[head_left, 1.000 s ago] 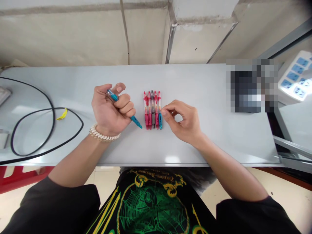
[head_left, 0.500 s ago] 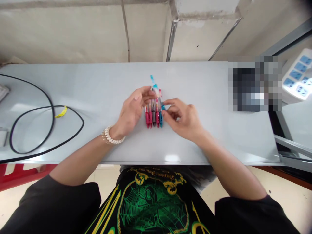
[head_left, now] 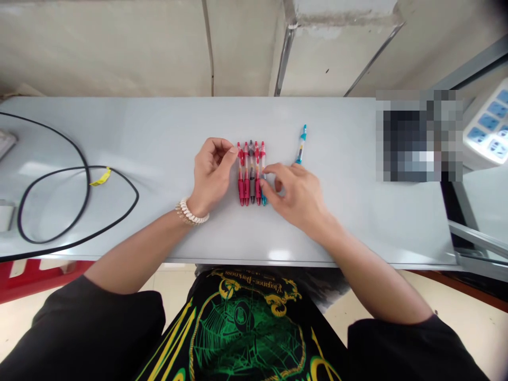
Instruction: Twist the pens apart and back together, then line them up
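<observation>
Several click pens lie side by side on the table: a pink pen (head_left: 240, 185) at the left end, a grey pen (head_left: 252, 182) mid-row, and a mixed pen (head_left: 264, 199) with pink top and blue grip at the right end. My left hand (head_left: 214, 172) is curled, thumb and index fingertip together beside the leftmost pen's top. At the right end, my right hand (head_left: 296, 193) has thumb and index apart, their tips at the mixed pen's side. A blue-topped pen (head_left: 302, 145) lies separately beyond my right hand, which hides its lower end.
A black cable (head_left: 85, 196) with a yellow tag (head_left: 100, 177) loops over the left of the grey table (head_left: 178, 116). A blurred-out dark object (head_left: 405, 145) and a white power strip (head_left: 490, 124) are at the right. A wall stands behind.
The blue-topped pen, held above the row by my right hand before, now lies on the table to the right. Both hands have come to opposite sides of the row.
</observation>
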Motion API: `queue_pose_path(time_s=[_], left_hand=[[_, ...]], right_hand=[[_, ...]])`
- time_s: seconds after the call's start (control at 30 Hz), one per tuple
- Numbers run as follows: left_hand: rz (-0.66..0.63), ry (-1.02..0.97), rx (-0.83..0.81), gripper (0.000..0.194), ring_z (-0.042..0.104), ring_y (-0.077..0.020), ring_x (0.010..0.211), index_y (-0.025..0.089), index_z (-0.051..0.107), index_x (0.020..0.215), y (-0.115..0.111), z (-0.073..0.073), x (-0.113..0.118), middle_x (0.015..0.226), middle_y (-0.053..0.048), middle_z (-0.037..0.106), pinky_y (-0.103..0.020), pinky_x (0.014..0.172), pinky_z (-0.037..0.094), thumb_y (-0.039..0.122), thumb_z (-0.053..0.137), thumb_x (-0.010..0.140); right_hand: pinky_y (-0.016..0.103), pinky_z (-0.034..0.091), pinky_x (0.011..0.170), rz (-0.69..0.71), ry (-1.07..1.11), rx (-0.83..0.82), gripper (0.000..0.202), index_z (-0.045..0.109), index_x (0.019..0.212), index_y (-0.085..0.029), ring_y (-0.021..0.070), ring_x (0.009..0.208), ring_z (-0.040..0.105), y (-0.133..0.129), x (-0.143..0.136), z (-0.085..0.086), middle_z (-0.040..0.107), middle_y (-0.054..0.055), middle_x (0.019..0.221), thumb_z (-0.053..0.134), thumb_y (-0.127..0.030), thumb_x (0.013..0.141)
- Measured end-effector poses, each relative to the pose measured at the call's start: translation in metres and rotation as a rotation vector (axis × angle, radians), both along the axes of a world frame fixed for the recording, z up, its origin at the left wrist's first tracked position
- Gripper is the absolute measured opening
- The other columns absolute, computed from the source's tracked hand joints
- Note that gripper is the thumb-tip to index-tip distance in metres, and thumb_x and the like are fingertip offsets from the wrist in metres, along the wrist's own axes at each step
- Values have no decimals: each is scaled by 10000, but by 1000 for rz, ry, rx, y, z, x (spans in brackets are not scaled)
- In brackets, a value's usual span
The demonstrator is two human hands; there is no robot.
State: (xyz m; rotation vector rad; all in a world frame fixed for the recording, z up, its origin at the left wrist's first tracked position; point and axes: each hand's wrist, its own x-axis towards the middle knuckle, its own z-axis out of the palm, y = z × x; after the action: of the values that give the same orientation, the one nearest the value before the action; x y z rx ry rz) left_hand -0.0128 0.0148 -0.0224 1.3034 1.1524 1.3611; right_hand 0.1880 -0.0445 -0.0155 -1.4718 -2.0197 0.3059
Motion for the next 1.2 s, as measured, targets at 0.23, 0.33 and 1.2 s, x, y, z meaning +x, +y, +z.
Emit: queue_pose_path(time_s=[0.23,0.33,1.2], left_hand=[[-5,-18,-29,202,641,-194,895,243,674,897,0,0,0,885,-16,647,-329,848,534,357,838,920],[-15,-21,-25,218,640,-188,876,245,674,890,-1,1,1,880,-14,651,-325,834,542,377,846,915],[-217,-332,-190,395,818,-182,983,223,664,969,-24,26,9,1001,-30,820,-242,838,689,450,947,813]], right_hand=[[332,412,714,98,11,-121,200,727,946,-194,205,765,560,-1,1,1,655,60,813,542,-118,944],[321,401,676,87,5,-168,136,718,948,-188,188,728,560,-2,4,8,649,59,829,582,-176,954],[261,559,546,88,748,-194,307,791,1047,-210,111,573,616,-7,-7,13,693,4,745,617,-462,1070]])
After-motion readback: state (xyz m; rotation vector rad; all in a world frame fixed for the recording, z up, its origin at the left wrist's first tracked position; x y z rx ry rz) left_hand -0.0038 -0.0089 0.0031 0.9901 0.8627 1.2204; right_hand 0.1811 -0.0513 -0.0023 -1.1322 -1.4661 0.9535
